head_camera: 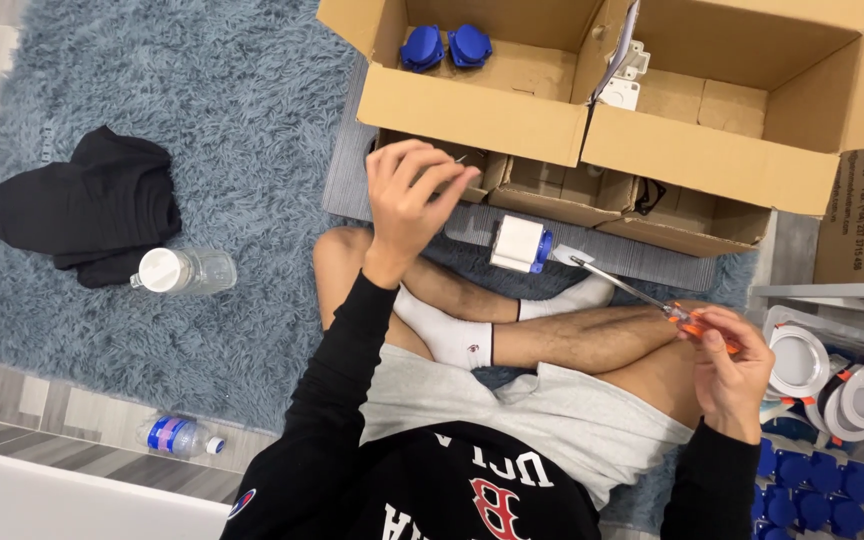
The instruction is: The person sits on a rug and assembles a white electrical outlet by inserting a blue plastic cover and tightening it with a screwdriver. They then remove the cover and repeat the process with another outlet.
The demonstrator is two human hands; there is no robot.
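Observation:
My left hand (410,200) is raised over a small open cardboard box (552,195), fingertips pinched together on something tiny, perhaps a screw. My right hand (730,368) grips an orange-handled screwdriver (642,298) over my right knee, its metal shaft pointing up-left. The tip points toward a white and blue socket part (522,245) lying on the grey mat in front of my crossed legs.
Two large open cardboard boxes (592,130) stand ahead; the left holds two blue caps (445,46), the right white parts. A bin (832,400) at right holds white round fittings and blue parts. A black garment (87,205) and two plastic bottles (184,270) lie at left on the rug and floor.

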